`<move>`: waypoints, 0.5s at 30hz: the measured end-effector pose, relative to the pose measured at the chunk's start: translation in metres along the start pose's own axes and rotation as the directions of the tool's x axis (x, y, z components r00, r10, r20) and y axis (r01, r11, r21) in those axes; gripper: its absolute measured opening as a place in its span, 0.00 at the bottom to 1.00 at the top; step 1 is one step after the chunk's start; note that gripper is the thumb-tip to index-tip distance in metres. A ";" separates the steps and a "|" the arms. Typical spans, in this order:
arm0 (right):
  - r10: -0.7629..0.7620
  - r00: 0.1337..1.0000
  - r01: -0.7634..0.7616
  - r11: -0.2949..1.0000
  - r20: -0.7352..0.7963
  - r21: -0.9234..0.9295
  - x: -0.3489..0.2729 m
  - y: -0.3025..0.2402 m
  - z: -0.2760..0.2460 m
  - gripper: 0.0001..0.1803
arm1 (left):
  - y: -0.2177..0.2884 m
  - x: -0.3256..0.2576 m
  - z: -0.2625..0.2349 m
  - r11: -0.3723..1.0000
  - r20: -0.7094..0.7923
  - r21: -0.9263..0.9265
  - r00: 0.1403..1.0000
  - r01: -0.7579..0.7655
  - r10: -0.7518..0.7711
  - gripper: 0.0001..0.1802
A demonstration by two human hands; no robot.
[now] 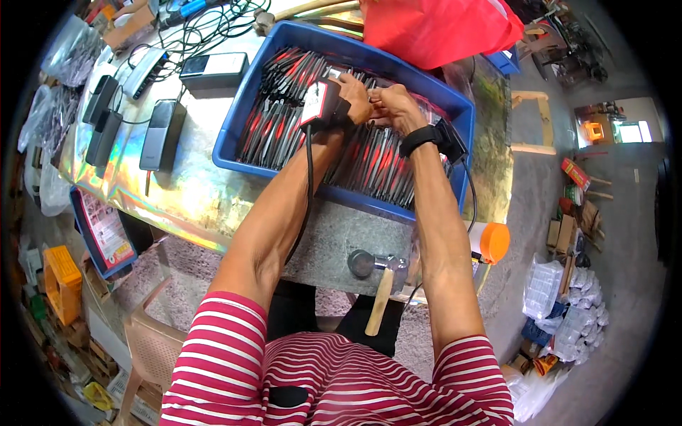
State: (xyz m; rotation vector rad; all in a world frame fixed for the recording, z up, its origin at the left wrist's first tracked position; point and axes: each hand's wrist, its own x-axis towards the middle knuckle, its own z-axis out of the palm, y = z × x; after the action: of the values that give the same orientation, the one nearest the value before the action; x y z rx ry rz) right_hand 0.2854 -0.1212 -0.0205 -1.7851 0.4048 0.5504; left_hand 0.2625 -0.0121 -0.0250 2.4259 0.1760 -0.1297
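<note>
Both hands are inside a blue plastic bin (225,145), over rows of thin, flat black, grey and red packets (376,165) standing on edge. My left hand (355,101) has its fingers curled near the middle of the bin; what they grip, if anything, is hidden. Close beside it, my right hand (396,108) has its fingers pinched together, almost touching the left, and I cannot make out what is between them. Each wrist wears a strapped black device with a cable.
A rubber-headed mallet (381,298) lies at the table's front edge, near an orange-lidded container (495,243). Black boxes (163,135) and tangled cables (206,32) occupy the left side. A red bag (440,32) covers the bin's far edge. A plastic chair (153,341) stands lower left.
</note>
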 end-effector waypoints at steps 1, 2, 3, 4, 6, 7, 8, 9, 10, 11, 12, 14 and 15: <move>0.001 1.000 -0.001 1.000 -0.001 0.000 -0.001 0.000 -0.001 0.11 | 0.002 -0.003 -0.001 0.999 0.027 0.037 1.000 0.005 -0.006 0.35; -0.007 1.000 0.006 1.000 0.026 0.011 -0.002 0.001 -0.002 0.11 | 0.003 -0.006 -0.001 0.997 0.053 0.075 0.998 0.009 -0.013 0.34; -0.014 0.998 0.013 1.000 0.054 0.023 -0.003 0.001 -0.003 0.11 | 0.006 -0.008 -0.001 0.993 0.041 0.116 0.999 0.013 -0.018 0.33; -0.017 0.999 0.016 1.000 0.051 0.023 -0.002 0.002 -0.003 0.11 | 0.007 -0.010 -0.004 0.993 0.039 0.115 0.999 0.011 -0.015 0.33; -0.030 0.997 0.027 0.999 0.071 0.042 0.002 0.004 -0.005 0.11 | 0.009 -0.014 -0.009 0.997 0.022 0.079 1.000 -0.006 0.004 0.33; -0.029 0.997 0.026 0.999 0.073 0.045 0.004 0.004 -0.005 0.11 | 0.009 -0.012 -0.007 0.997 0.023 0.082 1.000 -0.005 0.003 0.33; -0.013 0.998 0.008 0.998 0.067 0.066 0.005 0.005 -0.006 0.11 | 0.008 -0.011 -0.004 0.998 0.001 0.067 1.000 0.004 -0.004 0.33; 0.004 0.998 -0.009 0.996 0.061 0.087 0.007 0.006 -0.007 0.12 | 0.008 -0.009 -0.001 0.999 -0.021 0.051 1.000 0.011 -0.010 0.33; 0.006 0.998 -0.012 0.996 0.067 0.087 0.007 0.005 -0.004 0.12 | 0.003 -0.003 0.004 0.998 -0.022 0.053 1.000 0.017 -0.016 0.33; 0.023 0.999 -0.026 0.997 0.046 0.068 0.005 0.003 -0.001 0.11 | -0.002 0.003 0.010 0.992 -0.125 0.120 0.992 0.029 -0.014 0.34; 0.039 0.999 -0.040 0.998 0.025 0.050 0.003 0.001 0.002 0.10 | -0.007 0.008 0.016 0.982 -0.227 0.184 0.974 0.048 -0.005 0.34; 0.038 0.999 -0.039 0.997 0.016 0.061 0.003 0.002 0.001 0.10 | -0.001 0.005 0.011 0.976 -0.217 0.209 0.976 0.065 -0.019 0.32; 0.034 0.999 -0.034 0.998 0.003 0.056 0.002 0.002 0.001 0.10 | -0.002 0.006 0.012 0.976 -0.216 0.212 0.976 0.048 -0.001 0.31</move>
State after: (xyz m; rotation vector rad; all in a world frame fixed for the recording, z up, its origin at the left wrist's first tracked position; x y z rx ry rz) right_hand 0.2859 -0.1210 -0.0237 -1.7259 0.4456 0.5597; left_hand 0.2673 -0.0179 -0.0356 2.6532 0.3031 0.1096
